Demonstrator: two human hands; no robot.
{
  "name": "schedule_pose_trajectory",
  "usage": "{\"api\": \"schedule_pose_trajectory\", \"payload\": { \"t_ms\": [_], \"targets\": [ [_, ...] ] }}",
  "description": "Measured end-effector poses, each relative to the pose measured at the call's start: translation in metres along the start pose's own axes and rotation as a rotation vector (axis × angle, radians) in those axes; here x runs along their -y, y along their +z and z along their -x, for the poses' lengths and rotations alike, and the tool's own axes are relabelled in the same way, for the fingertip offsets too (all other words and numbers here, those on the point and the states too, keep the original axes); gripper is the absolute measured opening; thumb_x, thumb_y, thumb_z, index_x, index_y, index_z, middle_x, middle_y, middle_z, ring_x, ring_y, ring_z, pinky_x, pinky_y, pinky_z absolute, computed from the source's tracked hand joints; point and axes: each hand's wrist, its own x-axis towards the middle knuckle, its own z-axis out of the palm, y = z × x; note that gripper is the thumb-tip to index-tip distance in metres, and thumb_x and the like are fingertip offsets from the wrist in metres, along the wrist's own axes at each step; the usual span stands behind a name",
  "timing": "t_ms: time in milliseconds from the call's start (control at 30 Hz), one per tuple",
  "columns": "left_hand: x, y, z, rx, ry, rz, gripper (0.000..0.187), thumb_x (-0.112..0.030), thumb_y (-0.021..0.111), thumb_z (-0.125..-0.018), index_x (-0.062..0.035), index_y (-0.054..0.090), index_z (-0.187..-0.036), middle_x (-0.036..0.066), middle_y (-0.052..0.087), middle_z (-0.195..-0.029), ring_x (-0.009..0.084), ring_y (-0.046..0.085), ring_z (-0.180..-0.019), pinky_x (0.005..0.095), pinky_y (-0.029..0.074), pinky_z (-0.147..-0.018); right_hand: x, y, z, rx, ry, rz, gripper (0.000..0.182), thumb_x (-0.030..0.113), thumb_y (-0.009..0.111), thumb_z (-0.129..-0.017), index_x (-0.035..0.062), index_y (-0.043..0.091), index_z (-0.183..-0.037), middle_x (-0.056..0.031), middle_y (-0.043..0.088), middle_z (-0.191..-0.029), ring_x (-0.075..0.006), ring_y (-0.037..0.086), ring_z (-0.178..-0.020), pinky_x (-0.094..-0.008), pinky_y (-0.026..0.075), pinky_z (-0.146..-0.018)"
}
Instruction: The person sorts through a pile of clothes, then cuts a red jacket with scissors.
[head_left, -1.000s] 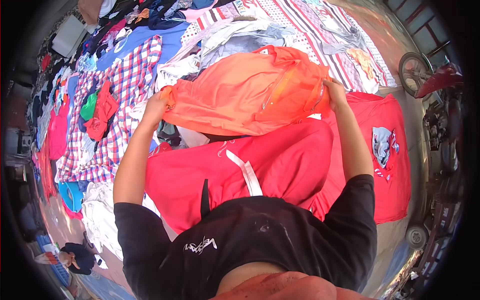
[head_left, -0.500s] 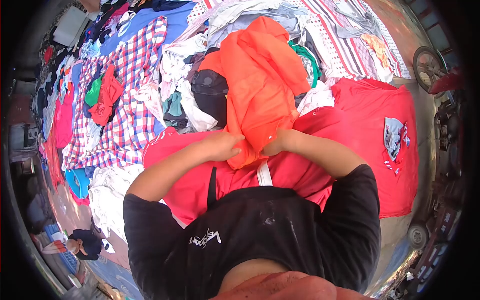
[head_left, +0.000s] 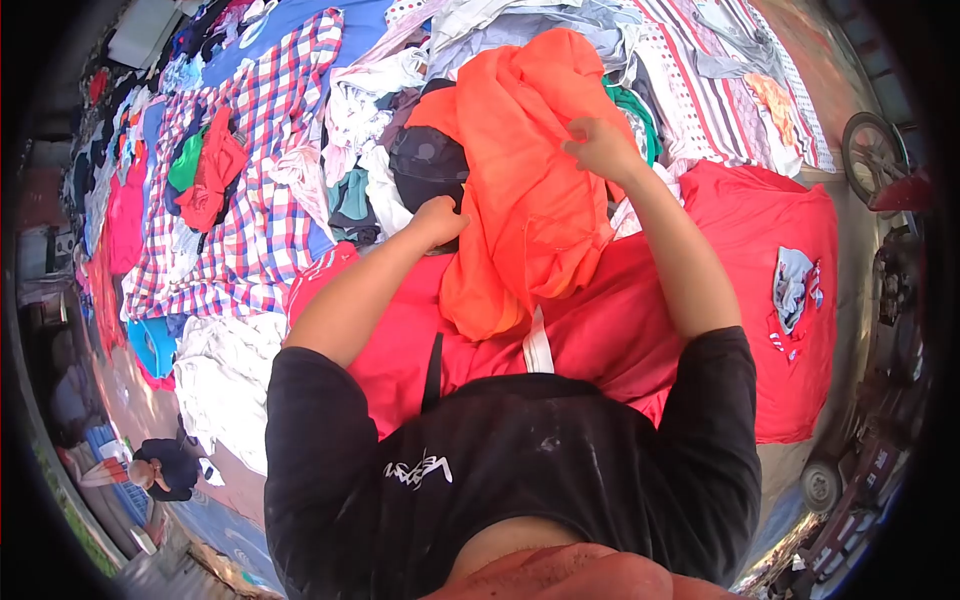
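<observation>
A bright orange cloth garment [head_left: 530, 200] lies bunched in front of me, its lower end over the red cloth at my lap. At its left edge, my left hand [head_left: 437, 222] is closed with the fingers on the orange fabric. My right hand [head_left: 603, 150] is over the upper right part of the garment, thumb and fingers apart and curved, with no fabric visibly gripped. A black cap-like item [head_left: 425, 165] sits just left of the orange garment, partly covered by it. Beneath spreads a large red cloth [head_left: 640, 300].
Heaps of clothes surround me: a checked cloth [head_left: 270, 160] at left, a white pile [head_left: 230, 370] at lower left, striped fabric [head_left: 690, 90] at upper right. A grey item [head_left: 792, 288] lies on red cloth. A wheel [head_left: 873, 155] stands at right; another person [head_left: 165, 470] is lower left.
Both hands have left the garment's lower end and moved up, the left to its left edge, the right to its upper right. The orange garment has spread wider.
</observation>
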Motion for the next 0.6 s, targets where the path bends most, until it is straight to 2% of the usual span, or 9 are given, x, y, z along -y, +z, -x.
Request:
{"api": "schedule_pose_trajectory", "payload": {
  "t_ms": [67, 100, 200, 300, 400, 467, 500, 533, 600],
  "targets": [
    [-0.001, 0.003, -0.005, 0.017, -0.090, 0.148, 0.046, -0.029, 0.069, -0.081, 0.0081, 0.066, -0.108, 0.027, 0.068, -0.110, 0.0371, 0.067, -0.105, 0.0417, 0.052, -0.087, -0.013, 0.014, -0.015, 0.067, 0.184, 0.054, 0.050, 0.021, 0.069, -0.085, -0.0091, 0.055, -0.122, -0.0241, 0.069, -0.096, -0.0252, 0.072, -0.087, -0.0381, 0.055, -0.079],
    [-0.003, 0.004, -0.005, 0.092, -0.142, 0.211, 0.048, -0.029, 0.069, -0.083, 0.0067, 0.064, -0.114, 0.024, 0.068, -0.111, 0.0330, 0.066, -0.105, 0.0389, 0.052, -0.086, -0.022, 0.023, -0.020, 0.103, 0.281, 0.082, 0.055, 0.021, 0.069, -0.084, -0.0102, 0.052, -0.125, -0.0252, 0.069, -0.096, -0.0267, 0.072, -0.088, -0.0390, 0.055, -0.080],
    [-0.012, 0.000, -0.010, 0.303, -0.278, 0.407, 0.055, -0.029, 0.070, -0.090, 0.0027, 0.056, -0.132, 0.014, 0.068, -0.113, 0.0205, 0.065, -0.104, 0.0306, 0.053, -0.081, -0.091, 0.063, -0.052, -0.278, -0.167, 0.448, 0.064, 0.019, 0.068, -0.083, -0.0121, 0.043, -0.132, -0.0267, 0.068, -0.095, -0.0299, 0.073, -0.083, -0.0409, 0.057, -0.075],
    [0.012, 0.030, -0.031, 0.273, -0.123, 0.512, 0.058, -0.035, 0.067, -0.093, 0.0002, 0.052, -0.136, 0.014, 0.065, -0.121, 0.0222, 0.064, -0.107, 0.0298, 0.052, -0.082, -0.080, 0.066, -0.048, -0.155, -0.103, 0.303, 0.053, 0.015, 0.065, -0.082, -0.0107, 0.049, -0.125, -0.0243, 0.069, -0.096, -0.0277, 0.073, -0.081, -0.0384, 0.057, -0.071],
    [-0.006, 0.024, -0.032, 0.161, -0.185, 0.645, 0.065, -0.045, 0.064, -0.095, -0.0015, 0.047, -0.141, 0.013, 0.061, -0.130, 0.0230, 0.062, -0.113, 0.0319, 0.052, -0.088, -0.022, 0.060, -0.019, 0.250, 0.091, -0.190, 0.046, 0.012, 0.064, -0.083, -0.0096, 0.054, -0.121, -0.0183, 0.068, -0.091, -0.0210, 0.070, -0.080, -0.0332, 0.054, -0.068],
    [-0.036, -0.008, -0.009, 0.160, -0.175, 0.966, 0.067, -0.050, 0.061, -0.096, -0.0030, 0.046, -0.142, 0.012, 0.059, -0.133, 0.0225, 0.061, -0.116, 0.0341, 0.051, -0.092, 0.025, 0.067, 0.021, 0.457, -0.038, -0.284, 0.046, 0.007, 0.061, -0.084, -0.0077, 0.055, -0.127, -0.0099, 0.065, -0.086, -0.0156, 0.064, -0.075, -0.0298, 0.051, -0.066],
    [-0.047, -0.022, -0.001, 0.158, -0.168, 1.126, 0.068, -0.052, 0.059, -0.097, -0.0037, 0.045, -0.143, 0.012, 0.058, -0.134, 0.0222, 0.060, -0.117, 0.0353, 0.051, -0.095, 0.037, 0.075, 0.037, 0.639, -0.136, -0.323, 0.048, 0.006, 0.061, -0.085, -0.0057, 0.053, -0.132, -0.0073, 0.063, -0.084, -0.0148, 0.062, -0.072, -0.0295, 0.050, -0.065],
    [-0.051, -0.028, 0.001, 0.184, -0.111, 1.179, 0.066, -0.049, 0.060, -0.097, -0.0039, 0.045, -0.143, 0.012, 0.059, -0.134, 0.0219, 0.060, -0.117, 0.0357, 0.051, -0.096, 0.045, 0.083, 0.052, 0.822, -0.234, -0.362, 0.051, 0.004, 0.061, -0.086, -0.0038, 0.052, -0.136, -0.0047, 0.061, -0.082, -0.0140, 0.060, -0.070, -0.0292, 0.049, -0.063],
    [-0.054, -0.034, 0.001, 0.243, 0.001, 1.281, 0.061, -0.043, 0.062, -0.098, -0.0043, 0.047, -0.142, 0.012, 0.060, -0.132, 0.0213, 0.061, -0.116, 0.0364, 0.051, -0.098, 0.053, 0.092, 0.077, 1.207, -0.327, -0.400, 0.048, 0.005, 0.061, -0.089, -0.0002, 0.053, -0.136, -0.0042, 0.066, -0.089, -0.0142, 0.064, -0.074, -0.0308, 0.050, -0.065]
  ]
}}
